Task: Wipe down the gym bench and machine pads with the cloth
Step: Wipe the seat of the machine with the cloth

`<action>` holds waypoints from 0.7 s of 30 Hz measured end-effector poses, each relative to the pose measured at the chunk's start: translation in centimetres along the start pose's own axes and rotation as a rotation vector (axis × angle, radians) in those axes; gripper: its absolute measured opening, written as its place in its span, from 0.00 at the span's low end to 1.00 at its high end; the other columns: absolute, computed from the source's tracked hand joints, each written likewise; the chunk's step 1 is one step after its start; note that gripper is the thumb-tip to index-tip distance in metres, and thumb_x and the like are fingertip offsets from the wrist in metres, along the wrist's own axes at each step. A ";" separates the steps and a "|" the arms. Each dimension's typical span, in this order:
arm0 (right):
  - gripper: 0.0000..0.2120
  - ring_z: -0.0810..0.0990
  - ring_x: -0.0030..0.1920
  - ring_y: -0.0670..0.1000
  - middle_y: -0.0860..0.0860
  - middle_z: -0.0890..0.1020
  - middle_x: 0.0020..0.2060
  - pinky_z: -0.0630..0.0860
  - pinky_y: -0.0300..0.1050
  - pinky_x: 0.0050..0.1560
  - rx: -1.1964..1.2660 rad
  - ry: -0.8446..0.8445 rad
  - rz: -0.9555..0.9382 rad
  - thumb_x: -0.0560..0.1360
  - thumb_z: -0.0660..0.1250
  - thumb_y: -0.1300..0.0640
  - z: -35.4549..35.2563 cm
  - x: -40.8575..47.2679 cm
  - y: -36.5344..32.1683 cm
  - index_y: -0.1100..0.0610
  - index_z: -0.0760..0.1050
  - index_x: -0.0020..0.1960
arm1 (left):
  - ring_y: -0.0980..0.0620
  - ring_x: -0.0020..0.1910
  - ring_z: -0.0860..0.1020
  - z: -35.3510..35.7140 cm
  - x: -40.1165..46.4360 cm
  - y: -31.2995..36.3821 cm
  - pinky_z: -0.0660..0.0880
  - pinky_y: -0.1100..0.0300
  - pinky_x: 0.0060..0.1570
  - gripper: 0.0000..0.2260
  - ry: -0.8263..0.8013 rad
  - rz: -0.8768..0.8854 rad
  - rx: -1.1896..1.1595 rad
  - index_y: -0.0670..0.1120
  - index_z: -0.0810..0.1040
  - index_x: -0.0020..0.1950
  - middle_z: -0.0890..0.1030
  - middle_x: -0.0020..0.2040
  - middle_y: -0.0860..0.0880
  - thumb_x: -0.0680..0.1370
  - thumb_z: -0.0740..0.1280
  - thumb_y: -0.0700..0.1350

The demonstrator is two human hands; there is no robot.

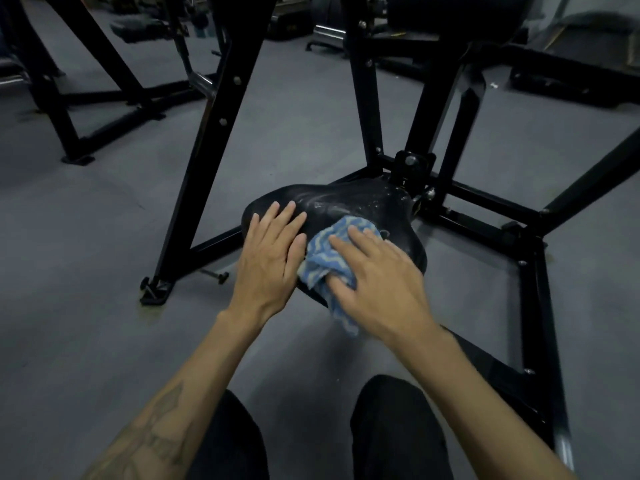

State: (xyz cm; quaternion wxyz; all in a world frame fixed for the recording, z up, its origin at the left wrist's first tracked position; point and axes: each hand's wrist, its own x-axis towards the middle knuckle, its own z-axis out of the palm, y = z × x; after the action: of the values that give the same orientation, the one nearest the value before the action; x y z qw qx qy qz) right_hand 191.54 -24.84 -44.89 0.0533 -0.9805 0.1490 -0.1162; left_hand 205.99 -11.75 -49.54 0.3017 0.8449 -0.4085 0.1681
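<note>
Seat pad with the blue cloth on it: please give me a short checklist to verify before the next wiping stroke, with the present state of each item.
1. Cloth lies on the seat pad: ok.
2. Right hand presses the cloth with flat fingers: ok.
3. Left hand rests flat on the pad beside the cloth, steadying it: ok.
4. Cloth spread out flat: not ok, it is bunched and hangs over the near edge.
5. Far part of the pad clean: not ok, whitish streaks show.
6. Cloth damp enough: cannot tell.

Grey gym floor, black machine frames, treadmill
</note>
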 end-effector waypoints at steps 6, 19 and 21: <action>0.30 0.72 0.72 0.60 0.59 0.75 0.70 0.66 0.58 0.74 0.025 0.147 0.116 0.75 0.55 0.45 0.8 -4.8 -0.6 0.57 0.74 0.71 | 0.43 0.72 0.73 -1.0 -0.7 1.4 0.64 0.45 0.75 0.14 0.154 0.138 -0.052 0.40 0.82 0.62 0.77 0.69 0.43 0.84 0.60 0.44; 0.27 0.74 0.70 0.57 0.57 0.77 0.68 0.66 0.57 0.74 0.091 0.302 -0.008 0.76 0.59 0.47 2.0 -3.4 -0.7 0.60 0.75 0.69 | 0.48 0.62 0.76 -0.3 -2.6 2.7 0.68 0.57 0.71 0.12 0.187 0.173 -0.193 0.40 0.82 0.61 0.81 0.59 0.45 0.83 0.62 0.42; 0.27 0.73 0.70 0.55 0.55 0.76 0.69 0.65 0.53 0.74 0.115 0.264 -0.035 0.75 0.59 0.44 1.4 -2.4 0.6 0.56 0.76 0.69 | 0.51 0.64 0.75 -0.1 -2.8 2.8 0.66 0.56 0.73 0.12 0.205 0.174 -0.213 0.40 0.82 0.62 0.81 0.60 0.45 0.82 0.62 0.41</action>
State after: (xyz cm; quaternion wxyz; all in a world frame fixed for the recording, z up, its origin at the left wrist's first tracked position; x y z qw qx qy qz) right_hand 189.48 -24.55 -46.87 0.0874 -0.9545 0.1306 -0.2536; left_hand 202.05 -11.34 -49.91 0.4141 0.7480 -0.4626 0.2346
